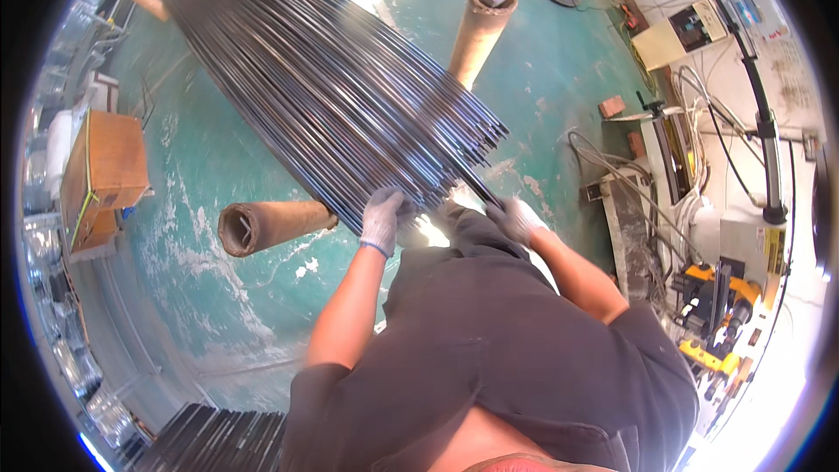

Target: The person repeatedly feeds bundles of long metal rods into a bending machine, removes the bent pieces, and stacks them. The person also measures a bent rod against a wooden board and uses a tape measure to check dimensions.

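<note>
Dark grey fabric of the person's shirt (489, 341) fills the near middle of the view, with both bare forearms reaching away from it. Left hand (382, 220), in a pale knit glove, is closed around the near ends of the long bundle of thin dark steel rods (323, 87). Right hand (518, 218), gloved alike, is curled around one or a few rods at the bundle's right edge; how many cannot be told.

Rods run from the hands toward the far left, resting across two brown cardboard tubes: one lying at the near left (271, 225), one at the far right (481, 31), above the worn green floor (218, 183). Grey machinery with cables (690, 175) stands at the right.

Judging by the grips, separating rods from the bundle is the step in hand; next would call for drawing the right-hand rods clear while the left steadies the rest.
</note>
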A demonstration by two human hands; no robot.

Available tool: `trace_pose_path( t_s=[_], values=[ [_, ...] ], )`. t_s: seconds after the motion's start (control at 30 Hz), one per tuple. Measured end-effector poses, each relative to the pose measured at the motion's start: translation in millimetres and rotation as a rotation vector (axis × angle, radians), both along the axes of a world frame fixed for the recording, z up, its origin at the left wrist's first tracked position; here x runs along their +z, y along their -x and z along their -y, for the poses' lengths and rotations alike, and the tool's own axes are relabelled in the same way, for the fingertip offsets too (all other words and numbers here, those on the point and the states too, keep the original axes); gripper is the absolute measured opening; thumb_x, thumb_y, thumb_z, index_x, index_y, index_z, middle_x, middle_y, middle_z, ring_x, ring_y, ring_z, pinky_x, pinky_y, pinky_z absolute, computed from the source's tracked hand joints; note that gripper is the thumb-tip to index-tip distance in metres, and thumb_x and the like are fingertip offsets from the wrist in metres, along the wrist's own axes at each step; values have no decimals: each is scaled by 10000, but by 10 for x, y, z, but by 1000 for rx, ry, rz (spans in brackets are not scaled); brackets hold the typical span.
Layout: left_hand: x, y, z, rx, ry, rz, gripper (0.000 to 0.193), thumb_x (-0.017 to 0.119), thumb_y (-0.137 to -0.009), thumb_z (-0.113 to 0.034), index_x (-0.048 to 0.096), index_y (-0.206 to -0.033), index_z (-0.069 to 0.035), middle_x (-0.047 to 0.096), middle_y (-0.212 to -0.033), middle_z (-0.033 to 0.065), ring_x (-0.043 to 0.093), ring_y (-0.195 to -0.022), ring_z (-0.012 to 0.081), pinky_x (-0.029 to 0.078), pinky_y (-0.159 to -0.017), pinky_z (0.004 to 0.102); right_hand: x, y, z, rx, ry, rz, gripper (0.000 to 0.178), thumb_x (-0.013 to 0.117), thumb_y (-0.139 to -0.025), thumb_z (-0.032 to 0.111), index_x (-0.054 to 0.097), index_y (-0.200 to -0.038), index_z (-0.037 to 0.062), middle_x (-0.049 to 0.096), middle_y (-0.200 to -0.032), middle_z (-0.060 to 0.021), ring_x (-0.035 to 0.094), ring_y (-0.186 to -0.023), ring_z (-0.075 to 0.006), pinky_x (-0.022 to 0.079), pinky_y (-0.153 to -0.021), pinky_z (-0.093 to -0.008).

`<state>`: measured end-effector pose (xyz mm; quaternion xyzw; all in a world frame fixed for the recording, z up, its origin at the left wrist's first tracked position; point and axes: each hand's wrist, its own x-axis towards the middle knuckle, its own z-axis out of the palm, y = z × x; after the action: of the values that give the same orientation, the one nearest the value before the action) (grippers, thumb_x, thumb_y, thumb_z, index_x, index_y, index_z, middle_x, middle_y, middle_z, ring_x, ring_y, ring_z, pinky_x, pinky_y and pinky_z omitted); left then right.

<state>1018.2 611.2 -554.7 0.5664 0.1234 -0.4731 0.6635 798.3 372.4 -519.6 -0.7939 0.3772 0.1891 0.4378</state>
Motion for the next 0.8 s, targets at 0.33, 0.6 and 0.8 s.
trace_pose_path(
  t_s=[0.33, 0.6, 0.8],
  values=[
    [-261, -131, 1095, 71, 427, -359, 250, 588, -1102, -243, 604, -1130, 4, 680, -1134, 182, 683, -1044, 368, 580, -958, 553, 1100, 3811, -1143, -131, 227, -587, 253, 675, -971, 297, 774, -1013, 69, 736, -977, -222, 724, -970, -387, 555, -858, -490],
    [-285, 724, 1002, 117, 428, -407, 174, 604, -1051, -59, 586, -1219, -18, 658, -1150, 160, 649, -1107, 366, 557, -1044, 553, 539, 3423, -1340, -415, 272, -172, 285, 813, -867, 288, 717, -914, 25, 727, -870, -209, 715, -837, -345, 554, -798, -454],
    [-323, 1645, 916, 103, 443, -448, 349, 562, -998, 105, 517, -1308, -48, 632, -1257, 165, 641, -1215, 416, 545, -1129, 588, 549, 3462, -888, -412, -150, -75, 392, 800, -896, 352, 740, -1020, -15, 742, -869, -132, 688, -799, -216, 553, -776, -386]
  ],
)
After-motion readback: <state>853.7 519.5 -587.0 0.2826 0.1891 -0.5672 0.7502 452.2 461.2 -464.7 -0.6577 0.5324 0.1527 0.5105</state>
